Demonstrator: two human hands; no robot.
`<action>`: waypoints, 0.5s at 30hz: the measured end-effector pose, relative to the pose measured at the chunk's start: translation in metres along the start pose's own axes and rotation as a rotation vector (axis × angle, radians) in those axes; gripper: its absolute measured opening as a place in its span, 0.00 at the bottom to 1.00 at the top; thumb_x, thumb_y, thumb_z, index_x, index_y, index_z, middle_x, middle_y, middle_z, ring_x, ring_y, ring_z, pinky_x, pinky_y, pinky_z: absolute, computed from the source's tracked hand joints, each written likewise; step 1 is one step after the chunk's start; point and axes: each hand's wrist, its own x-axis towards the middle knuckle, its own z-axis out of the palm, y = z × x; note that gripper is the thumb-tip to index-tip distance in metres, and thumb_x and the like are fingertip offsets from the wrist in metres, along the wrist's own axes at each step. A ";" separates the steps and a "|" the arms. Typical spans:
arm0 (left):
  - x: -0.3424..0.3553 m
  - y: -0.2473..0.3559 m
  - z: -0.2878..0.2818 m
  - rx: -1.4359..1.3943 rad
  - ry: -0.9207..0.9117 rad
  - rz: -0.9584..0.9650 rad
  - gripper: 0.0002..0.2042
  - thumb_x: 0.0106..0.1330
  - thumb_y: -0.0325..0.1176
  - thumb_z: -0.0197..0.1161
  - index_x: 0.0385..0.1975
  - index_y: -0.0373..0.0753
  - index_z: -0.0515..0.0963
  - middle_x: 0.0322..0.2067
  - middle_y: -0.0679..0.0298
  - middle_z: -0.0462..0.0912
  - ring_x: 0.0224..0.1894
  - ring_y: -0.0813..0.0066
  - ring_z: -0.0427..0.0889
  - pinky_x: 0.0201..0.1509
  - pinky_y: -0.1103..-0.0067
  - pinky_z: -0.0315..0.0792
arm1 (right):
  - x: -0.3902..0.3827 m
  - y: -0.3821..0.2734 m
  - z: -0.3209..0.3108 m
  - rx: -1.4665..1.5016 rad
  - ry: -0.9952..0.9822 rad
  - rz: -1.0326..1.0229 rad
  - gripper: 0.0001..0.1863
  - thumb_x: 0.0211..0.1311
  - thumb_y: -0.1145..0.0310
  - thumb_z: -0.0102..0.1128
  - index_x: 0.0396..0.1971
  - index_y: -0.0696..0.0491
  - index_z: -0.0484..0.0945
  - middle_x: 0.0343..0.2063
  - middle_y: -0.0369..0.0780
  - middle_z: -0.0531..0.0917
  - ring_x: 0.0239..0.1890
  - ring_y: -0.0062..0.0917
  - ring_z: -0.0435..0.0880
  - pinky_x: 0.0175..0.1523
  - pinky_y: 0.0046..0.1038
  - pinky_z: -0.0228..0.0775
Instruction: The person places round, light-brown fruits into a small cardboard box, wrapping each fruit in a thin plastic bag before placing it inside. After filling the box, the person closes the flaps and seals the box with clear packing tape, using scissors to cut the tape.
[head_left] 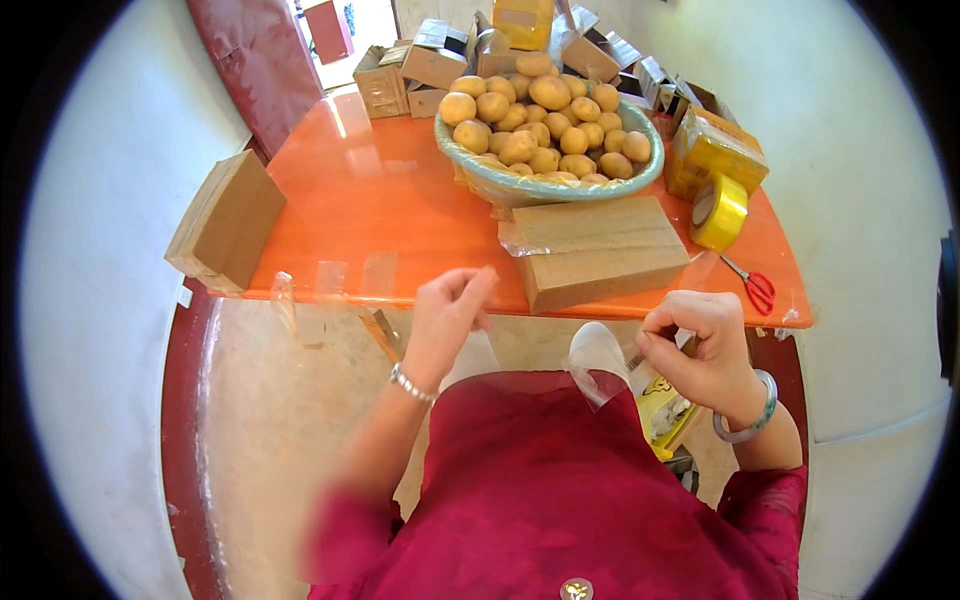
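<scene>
My left hand (449, 318) hovers just off the front edge of the orange table (330, 220), thumb and fingers drawn together. My right hand (702, 345) is pinched beside the table's front right edge; whatever either pinch holds, if anything, cannot be made out. Between them, low over my dark red clothing, shows a clear scrap of film or tape (600, 387). A closed brown cardboard box (605, 255) lies near the front edge, with clear tape on its left end. To its right are a roll of yellowish packing tape (720, 212) and red-handled scissors (760, 292).
Behind the box stands a pale green basin (490, 180) heaped with potatoes (545, 125). Another cardboard box (225, 220) stands at the left edge. A yellow-taped box (715, 150) is at the right. Several small cartons (435, 60) crowd the back. Tape strips (380, 272) cling to the front edge.
</scene>
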 end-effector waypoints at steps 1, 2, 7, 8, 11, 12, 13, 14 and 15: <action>0.009 0.005 0.003 0.028 0.022 0.006 0.17 0.67 0.44 0.58 0.36 0.33 0.78 0.23 0.66 0.79 0.18 0.83 0.74 0.23 0.86 0.67 | 0.003 0.000 -0.001 0.000 -0.011 -0.010 0.04 0.47 0.79 0.62 0.20 0.59 0.75 0.15 0.40 0.76 0.16 0.22 0.75 0.23 0.21 0.65; 0.019 0.008 0.008 0.032 0.018 -0.014 0.16 0.66 0.44 0.59 0.34 0.34 0.78 0.23 0.67 0.78 0.18 0.83 0.73 0.22 0.86 0.66 | 0.006 -0.001 -0.003 -0.004 -0.019 -0.017 0.03 0.47 0.79 0.62 0.20 0.60 0.75 0.15 0.40 0.76 0.16 0.22 0.75 0.23 0.21 0.65; 0.052 0.001 0.018 -0.031 -0.040 -0.071 0.13 0.64 0.40 0.62 0.27 0.36 0.77 0.23 0.66 0.78 0.17 0.83 0.72 0.20 0.87 0.65 | 0.017 -0.004 -0.003 -0.042 -0.074 -0.023 0.03 0.47 0.80 0.62 0.20 0.59 0.76 0.16 0.40 0.76 0.18 0.22 0.75 0.24 0.22 0.66; 0.055 -0.007 0.018 -0.068 -0.055 -0.090 0.12 0.64 0.39 0.62 0.27 0.36 0.77 0.23 0.67 0.78 0.17 0.83 0.72 0.20 0.87 0.65 | 0.018 -0.004 -0.004 -0.054 -0.089 -0.022 0.03 0.47 0.80 0.62 0.20 0.59 0.76 0.16 0.40 0.76 0.18 0.22 0.75 0.25 0.22 0.66; 0.061 -0.022 0.017 -0.156 -0.086 -0.131 0.10 0.64 0.37 0.62 0.27 0.36 0.77 0.23 0.67 0.79 0.16 0.83 0.72 0.18 0.87 0.65 | 0.030 0.000 -0.009 -0.069 -0.118 -0.034 0.03 0.47 0.80 0.61 0.21 0.60 0.76 0.17 0.40 0.76 0.19 0.23 0.74 0.27 0.21 0.66; 0.061 -0.025 0.020 -0.171 -0.090 -0.135 0.10 0.64 0.36 0.62 0.27 0.36 0.77 0.23 0.67 0.79 0.16 0.83 0.73 0.18 0.87 0.65 | 0.035 0.001 -0.011 -0.069 -0.128 -0.028 0.02 0.47 0.80 0.61 0.21 0.60 0.76 0.17 0.40 0.76 0.19 0.23 0.73 0.27 0.21 0.66; 0.062 -0.027 0.022 -0.186 -0.092 -0.137 0.09 0.64 0.35 0.62 0.27 0.36 0.77 0.23 0.66 0.79 0.16 0.83 0.73 0.17 0.86 0.66 | 0.041 0.003 -0.013 -0.069 -0.140 -0.023 0.02 0.48 0.80 0.61 0.21 0.60 0.76 0.17 0.40 0.76 0.19 0.23 0.73 0.27 0.21 0.65; 0.062 -0.027 0.023 -0.164 -0.087 -0.139 0.09 0.64 0.35 0.62 0.27 0.35 0.77 0.23 0.66 0.79 0.17 0.82 0.74 0.18 0.86 0.67 | 0.047 0.005 -0.014 -0.065 -0.151 -0.021 0.02 0.48 0.80 0.61 0.21 0.60 0.76 0.17 0.40 0.76 0.19 0.23 0.72 0.27 0.20 0.65; 0.061 -0.026 0.024 -0.141 -0.081 -0.141 0.09 0.64 0.34 0.62 0.28 0.34 0.77 0.23 0.66 0.79 0.17 0.82 0.74 0.19 0.85 0.68 | 0.054 0.005 -0.015 -0.109 -0.166 -0.007 0.03 0.48 0.80 0.61 0.21 0.60 0.76 0.17 0.37 0.76 0.20 0.19 0.71 0.27 0.20 0.63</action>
